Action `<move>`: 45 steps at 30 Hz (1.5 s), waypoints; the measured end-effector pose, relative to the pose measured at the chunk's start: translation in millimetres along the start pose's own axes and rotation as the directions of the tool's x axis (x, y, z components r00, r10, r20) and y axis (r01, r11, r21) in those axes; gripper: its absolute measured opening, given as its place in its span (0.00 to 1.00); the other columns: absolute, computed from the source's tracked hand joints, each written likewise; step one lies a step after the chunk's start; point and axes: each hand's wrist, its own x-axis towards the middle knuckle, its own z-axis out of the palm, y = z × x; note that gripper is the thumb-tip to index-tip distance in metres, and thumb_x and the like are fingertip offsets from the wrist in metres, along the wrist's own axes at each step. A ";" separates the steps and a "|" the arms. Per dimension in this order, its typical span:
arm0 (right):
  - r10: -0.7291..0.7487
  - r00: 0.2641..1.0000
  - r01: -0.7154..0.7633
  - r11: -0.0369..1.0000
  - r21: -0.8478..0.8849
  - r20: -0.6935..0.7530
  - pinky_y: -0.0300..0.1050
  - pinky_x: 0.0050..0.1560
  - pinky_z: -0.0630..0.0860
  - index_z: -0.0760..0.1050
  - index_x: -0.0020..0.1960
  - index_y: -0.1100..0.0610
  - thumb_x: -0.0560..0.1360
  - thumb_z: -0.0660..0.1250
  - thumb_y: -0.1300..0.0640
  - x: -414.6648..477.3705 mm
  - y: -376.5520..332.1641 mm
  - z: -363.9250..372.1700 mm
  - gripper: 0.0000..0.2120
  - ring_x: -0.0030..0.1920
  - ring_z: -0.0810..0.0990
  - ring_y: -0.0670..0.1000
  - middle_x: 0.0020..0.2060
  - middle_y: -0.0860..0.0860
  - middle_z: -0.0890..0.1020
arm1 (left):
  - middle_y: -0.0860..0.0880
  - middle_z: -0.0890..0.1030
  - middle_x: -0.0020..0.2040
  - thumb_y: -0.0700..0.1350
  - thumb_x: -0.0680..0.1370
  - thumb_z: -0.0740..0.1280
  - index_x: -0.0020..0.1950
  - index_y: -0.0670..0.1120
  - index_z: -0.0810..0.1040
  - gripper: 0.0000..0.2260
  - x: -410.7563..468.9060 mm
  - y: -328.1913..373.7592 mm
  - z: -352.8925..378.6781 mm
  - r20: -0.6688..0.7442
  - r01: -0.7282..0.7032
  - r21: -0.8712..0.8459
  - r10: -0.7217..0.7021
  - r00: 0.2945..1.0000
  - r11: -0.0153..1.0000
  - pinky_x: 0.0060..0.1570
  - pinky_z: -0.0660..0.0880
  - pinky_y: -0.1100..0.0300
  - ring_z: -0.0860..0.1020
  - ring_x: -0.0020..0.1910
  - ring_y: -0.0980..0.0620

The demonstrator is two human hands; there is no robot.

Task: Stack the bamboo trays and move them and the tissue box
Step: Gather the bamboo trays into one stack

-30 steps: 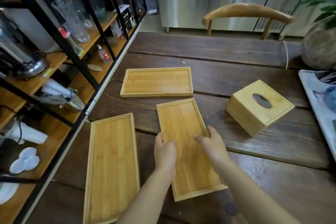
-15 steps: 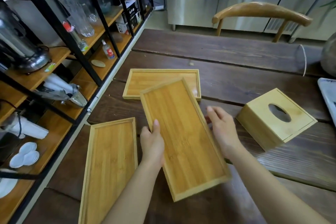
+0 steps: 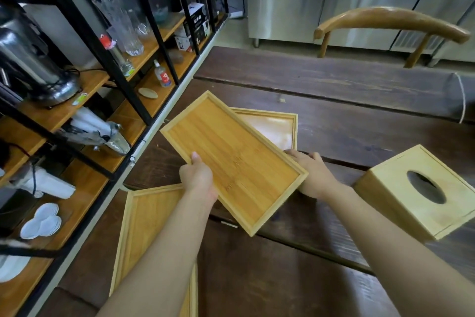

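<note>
Moved since the earlier frame: the tray (image 3: 232, 162) we carry has gone up and away from us, and now overlaps the far tray (image 3: 272, 125), skewed to it.

Near, left: a third tray (image 3: 146, 226) flat on the worktop (image 3: 334, 100), partly under our left forearm.

Middle: left hand (image 3: 198, 179) pinching the carried tray's long edge, thumb on top; right hand (image 3: 312, 175) gripping the opposite edge, fingers mostly under it. Tray held clear of the worktop, tilted.

Right: tissue box (image 3: 421, 190), on the worktop, just beside our right wrist.

Far: the target tray, mostly covered; beyond it a chair (image 3: 390, 21).

Risks, as we judge them: set down at this skew, the rims will not seat and the tray will rock or slide off; our right elbow may nudge the box; our left forearm may drag the near tray toward the worktop's edge.
</note>
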 end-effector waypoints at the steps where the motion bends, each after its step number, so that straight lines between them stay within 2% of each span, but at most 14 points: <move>1: 0.005 1.000 -0.005 1.000 0.023 -0.004 0.49 0.63 0.60 0.71 0.65 0.50 0.76 0.59 0.59 -6.9 -2.4 1.2 0.18 0.65 0.69 0.53 0.67 0.50 0.72 | 0.40 0.74 0.63 0.51 0.82 0.56 0.67 0.41 0.67 0.19 0.9 0.9 2.8 0.002 0.029 -0.009 -0.029 1.000 1.000 0.62 0.71 0.45 0.73 0.63 0.39; 6: -0.078 0.995 0.084 0.991 0.101 -0.069 0.54 0.63 0.69 0.70 0.68 0.52 0.75 0.60 0.58 -52.4 -13.5 24.4 0.21 0.67 0.69 0.56 0.69 0.51 0.71 | 0.43 0.76 0.56 0.49 0.82 0.56 0.67 0.41 0.69 0.17 3.3 -0.3 16.7 0.009 0.062 -0.042 -0.062 0.998 0.997 0.55 0.74 0.49 0.75 0.55 0.42; 11: -0.178 0.982 0.187 0.954 0.233 -0.058 0.49 0.55 0.77 0.79 0.57 0.55 0.75 0.61 0.58 -77.4 -13.0 23.0 0.14 0.55 0.78 0.50 0.54 0.50 0.81 | 0.44 0.75 0.54 0.49 0.82 0.56 0.65 0.39 0.70 0.17 5.0 -10.7 25.8 0.023 0.017 0.002 -0.017 1.000 1.000 0.53 0.73 0.50 0.74 0.50 0.44; 13: -0.085 0.982 0.140 0.929 0.343 -0.170 0.40 0.47 0.78 0.82 0.49 0.57 0.73 0.60 0.56 -80.3 -12.1 9.0 0.13 0.45 0.80 0.45 0.45 0.50 0.84 | 0.45 0.74 0.52 0.49 0.82 0.56 0.64 0.39 0.71 0.17 6.2 -12.9 29.7 0.033 0.012 0.002 -0.012 0.999 1.000 0.51 0.74 0.51 0.74 0.50 0.45; 15: 0.123 0.927 0.079 0.859 0.507 -0.354 0.26 0.44 0.72 0.82 0.45 0.59 0.71 0.58 0.53 -78.6 -9.7 -3.8 0.16 0.41 0.77 0.40 0.40 0.49 0.82 | 0.43 0.76 0.55 0.49 0.82 0.57 0.65 0.39 0.71 0.17 8.4 -13.9 32.7 0.036 0.010 0.013 -0.011 0.999 1.000 0.54 0.74 0.49 0.76 0.54 0.42; 18: 0.313 0.835 -0.040 0.854 0.519 -0.452 0.28 0.46 0.69 0.79 0.51 0.62 0.74 0.60 0.57 -59.0 -5.4 -13.7 0.12 0.46 0.75 0.46 0.44 0.50 0.78 | 0.40 0.77 0.61 0.49 0.82 0.57 0.65 0.38 0.69 0.17 12.9 -16.5 37.8 0.034 -0.025 0.051 0.024 0.999 0.998 0.57 0.74 0.46 0.76 0.59 0.39; 21: 0.387 0.880 -0.265 0.881 0.392 -0.274 0.49 0.61 0.70 0.71 0.65 0.61 0.78 0.60 0.56 -30.0 5.3 -13.0 0.17 0.62 0.73 0.56 0.59 0.56 0.77 | 0.38 0.76 0.63 0.49 0.82 0.56 0.65 0.38 0.69 0.18 10.8 -21.3 42.7 0.036 -0.050 0.075 0.048 0.998 0.996 0.59 0.73 0.46 0.75 0.61 0.38; 25: 0.470 0.882 -0.427 0.791 0.438 0.012 0.56 0.71 0.62 0.61 0.73 0.58 0.80 0.56 0.49 -10.5 10.8 -12.9 0.25 0.71 0.67 0.58 0.71 0.56 0.69 | 0.38 0.74 0.64 0.46 0.82 0.56 0.66 0.39 0.67 0.16 7.6 -28.0 49.5 0.045 -0.066 0.097 0.061 0.997 0.993 0.60 0.73 0.45 0.75 0.61 0.38; 28: 0.457 0.887 -0.431 0.769 0.472 0.066 0.55 0.70 0.64 0.62 0.73 0.57 0.79 0.58 0.50 -9.6 6.7 -12.5 0.24 0.69 0.69 0.57 0.69 0.55 0.71 | 0.39 0.66 0.70 0.43 0.82 0.56 0.68 0.39 0.64 0.16 3.7 -33.6 55.8 0.029 -0.100 0.233 0.096 0.995 0.967 0.61 0.71 0.46 0.71 0.64 0.38; 32: 0.510 0.860 -0.434 0.736 0.520 -0.003 0.52 0.61 0.71 0.69 0.69 0.57 0.78 0.62 0.55 -15.2 0.8 -9.7 0.20 0.63 0.75 0.57 0.63 0.55 0.78 | 0.42 0.60 0.72 0.41 0.82 0.56 0.72 0.39 0.62 0.19 -8.5 -45.1 59.9 0.059 -0.183 0.302 0.173 0.983 0.936 0.59 0.70 0.51 0.70 0.64 0.41; 35: 0.565 0.824 -0.450 0.684 0.574 -0.029 0.49 0.58 0.72 0.74 0.66 0.58 0.77 0.63 0.58 -19.8 -1.8 -9.1 0.17 0.61 0.76 0.56 0.60 0.55 0.80 | 0.44 0.61 0.71 0.39 0.81 0.59 0.71 0.39 0.66 0.18 -4.2 -50.4 58.3 0.069 -0.171 0.232 0.160 0.985 0.957 0.59 0.73 0.51 0.74 0.61 0.42; 38: 0.623 0.782 -0.452 0.576 0.681 -0.008 0.49 0.54 0.73 0.76 0.64 0.58 0.76 0.63 0.61 -23.9 -5.1 -7.8 0.16 0.56 0.76 0.53 0.58 0.54 0.81 | 0.43 0.69 0.70 0.37 0.76 0.63 0.65 0.39 0.73 0.17 10.7 -54.4 56.2 0.076 -0.077 0.122 0.068 0.995 0.990 0.56 0.77 0.44 0.78 0.56 0.43; 41: 0.663 0.745 -0.489 0.464 0.739 0.077 0.47 0.50 0.69 0.77 0.62 0.60 0.76 0.64 0.61 -26.3 -3.7 -6.3 0.15 0.50 0.74 0.51 0.56 0.55 0.80 | 0.42 0.73 0.62 0.34 0.75 0.62 0.64 0.38 0.72 0.17 -0.1 -41.5 49.6 0.133 0.025 0.065 -0.034 0.991 0.998 0.56 0.76 0.43 0.78 0.54 0.41; 45: 0.682 0.718 -0.519 0.389 0.761 0.140 0.47 0.50 0.68 0.78 0.61 0.63 0.75 0.66 0.60 -28.7 -0.9 -7.9 0.15 0.50 0.73 0.52 0.56 0.56 0.81 | 0.41 0.73 0.61 0.34 0.74 0.62 0.63 0.38 0.72 0.17 -10.7 -34.3 46.2 0.179 0.031 0.078 -0.045 0.983 0.996 0.55 0.77 0.42 0.78 0.52 0.40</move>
